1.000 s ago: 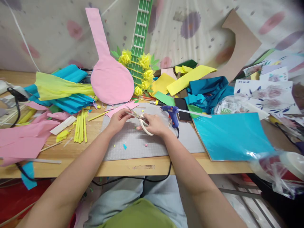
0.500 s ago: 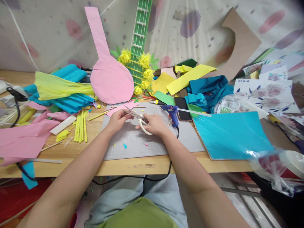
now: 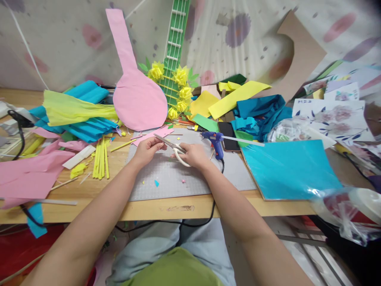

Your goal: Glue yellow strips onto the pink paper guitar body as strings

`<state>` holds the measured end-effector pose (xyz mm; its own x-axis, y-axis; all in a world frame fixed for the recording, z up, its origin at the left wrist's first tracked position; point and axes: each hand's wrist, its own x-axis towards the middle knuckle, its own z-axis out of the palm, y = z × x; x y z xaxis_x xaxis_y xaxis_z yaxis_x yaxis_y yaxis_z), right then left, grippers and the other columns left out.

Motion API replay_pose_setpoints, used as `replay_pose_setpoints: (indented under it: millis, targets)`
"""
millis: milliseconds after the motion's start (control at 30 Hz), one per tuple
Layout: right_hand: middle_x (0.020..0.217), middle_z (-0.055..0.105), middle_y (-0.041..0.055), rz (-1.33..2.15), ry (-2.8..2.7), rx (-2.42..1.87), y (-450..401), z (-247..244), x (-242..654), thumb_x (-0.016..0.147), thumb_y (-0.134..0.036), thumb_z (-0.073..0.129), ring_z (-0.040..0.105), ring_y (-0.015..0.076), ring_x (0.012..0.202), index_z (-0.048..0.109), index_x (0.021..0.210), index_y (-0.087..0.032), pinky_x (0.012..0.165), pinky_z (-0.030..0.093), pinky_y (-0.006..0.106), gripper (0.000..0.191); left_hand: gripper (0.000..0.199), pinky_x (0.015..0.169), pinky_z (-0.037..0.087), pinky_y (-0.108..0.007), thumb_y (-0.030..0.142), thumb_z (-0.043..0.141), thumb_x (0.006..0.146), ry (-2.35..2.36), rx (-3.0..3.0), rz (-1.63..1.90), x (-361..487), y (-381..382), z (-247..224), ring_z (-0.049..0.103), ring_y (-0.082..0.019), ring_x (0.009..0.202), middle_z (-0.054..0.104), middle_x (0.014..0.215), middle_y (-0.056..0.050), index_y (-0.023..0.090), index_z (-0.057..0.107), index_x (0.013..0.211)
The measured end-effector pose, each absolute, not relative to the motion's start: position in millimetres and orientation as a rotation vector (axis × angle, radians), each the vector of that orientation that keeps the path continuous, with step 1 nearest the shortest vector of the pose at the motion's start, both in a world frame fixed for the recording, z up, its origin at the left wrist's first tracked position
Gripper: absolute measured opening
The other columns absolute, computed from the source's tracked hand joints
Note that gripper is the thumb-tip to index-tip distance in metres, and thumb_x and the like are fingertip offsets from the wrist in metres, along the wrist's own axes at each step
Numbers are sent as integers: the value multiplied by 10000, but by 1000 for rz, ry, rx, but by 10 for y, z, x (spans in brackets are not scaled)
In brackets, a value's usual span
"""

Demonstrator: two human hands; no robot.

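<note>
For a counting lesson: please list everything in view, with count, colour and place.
Table: one, wooden, across the view
Mat: count unclear, grey, table front
Scissors: one, white handles, over mat
Glue gun: one, blue, mat's right
Phone: one, dark, behind glue gun
Paper cutout: one, pink, back left
Stringed model: one, green, back centre
Flowers: about five, yellow, on model
Strips: several, yellow, left of mat
Flat packet: one, blue, right
Cut board: one, brown, back right
Floral sheets: several, white, far right
Loose paper: many, mixed, both sides
Scraps: several, mixed, on mat
Backdrop: one, floral, behind
Forearms: two, foreground
Left hand: one, by scissors' blades
Right hand: one, on scissors' handles
</note>
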<state>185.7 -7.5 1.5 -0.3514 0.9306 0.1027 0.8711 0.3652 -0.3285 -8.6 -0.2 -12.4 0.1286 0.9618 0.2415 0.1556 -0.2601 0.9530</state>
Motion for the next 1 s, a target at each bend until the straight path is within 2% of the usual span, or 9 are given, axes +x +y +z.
replay_pose_setpoints:
  millis: [167,267,533,833,1000]
  targets:
    - [765,644,27,436,-2304,-1564,-59,28,1917,716,-684,431,544,167,671,564,870,-222,561,258,251,506,225,731,490,-328,361,642,659,1056,1477,1264,-64,-17,-103,637,-181,730,686,746,-69,161,638,761]
    - [780,642,25,445,-2374,-1454,-71,53,1926,721,-657,455,534,159,661,544,848,-215,581,265,253,468,239,781,481,-338,362,633,675,1026,1512,1241,-76,-9,-120,634,-189,790,685,813,-76,159,658,799]
    - [810,645,42,382,-2444,-1412,-97,54,1888,735,-639,454,536,177,707,524,789,-217,663,282,276,431,218,723,506,-329,326,622,678,1033,1544,1208,-111,39,-183,640,-177,709,686,781,-62,159,672,809]
    - [701,630,32,306,-2423,-1512,-85,29,1911,708,-697,423,533,179,656,587,774,-227,575,236,261,502,260,707,521,-340,380,654,640,1066,1483,1159,-102,1,-117,645,-191,693,689,737,-73,150,674,758]
    - [750,641,26,360,-2353,-1553,-56,21,1945,719,-702,399,539,168,677,590,836,-224,564,244,247,528,298,719,513,-340,411,677,620,1038,1454,1179,-92,0,-121,642,-182,704,682,749,-64,150,644,761]
